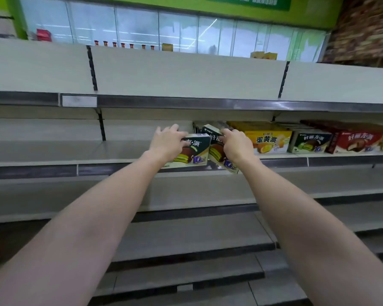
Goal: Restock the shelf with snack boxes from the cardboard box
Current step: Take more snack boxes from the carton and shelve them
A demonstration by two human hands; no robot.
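The shelf was a long grey unit with several tiers, and it took most of the view. Its top tier was bare board, and the tiers under the middle one were also bare where they showed. On the middle tier, at the right part, a row of snack boxes stood with their fronts to the aisle: a yellow box, then a dark green box, then a red box, each just beside the next. Behind the shelf there was a wall of glass doors with a green sign over them.

2 bare forearms reached from the lower corners up to the middle tier. The left hand held the left green snack box from above and from its left side, with the fingers curled over the top edge. This box stood upright at the front edge of the tier. The right hand gripped the right green snack box, the fingers wrapped over its upper right corner. This second box was tilted, its lower corner hanging below the front lip of the tier. The 2 boxes touched each other, between both hands, just left of the yellow box
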